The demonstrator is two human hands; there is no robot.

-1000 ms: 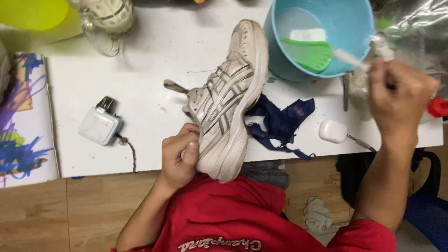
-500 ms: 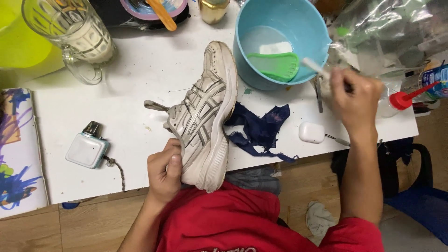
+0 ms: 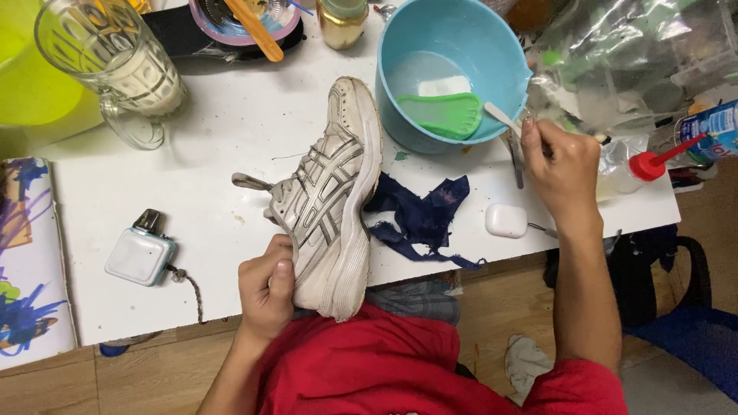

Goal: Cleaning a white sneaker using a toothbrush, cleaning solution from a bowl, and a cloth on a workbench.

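Observation:
A worn white and grey sneaker lies on its side on the white table, heel toward me. My left hand grips it at the heel collar. My right hand is shut on a thin white handle, a brush or similar tool, whose tip reaches over the rim of a light blue bowl. In the bowl there is water, a green foot-shaped scrubber and a white bar. A dark blue rag lies between the sneaker and my right hand.
A small white case sits by the rag. A pale blue device with a cord lies left. A glass mug, a gold jar, a red-capped squeeze bottle, crumpled plastic and a painted canvas ring the table.
My right hand has moved down and left toward the bowl's rim with the white handle. The view has shifted so the table's back edge shows more. My left hand keeps its grip on the sneaker.

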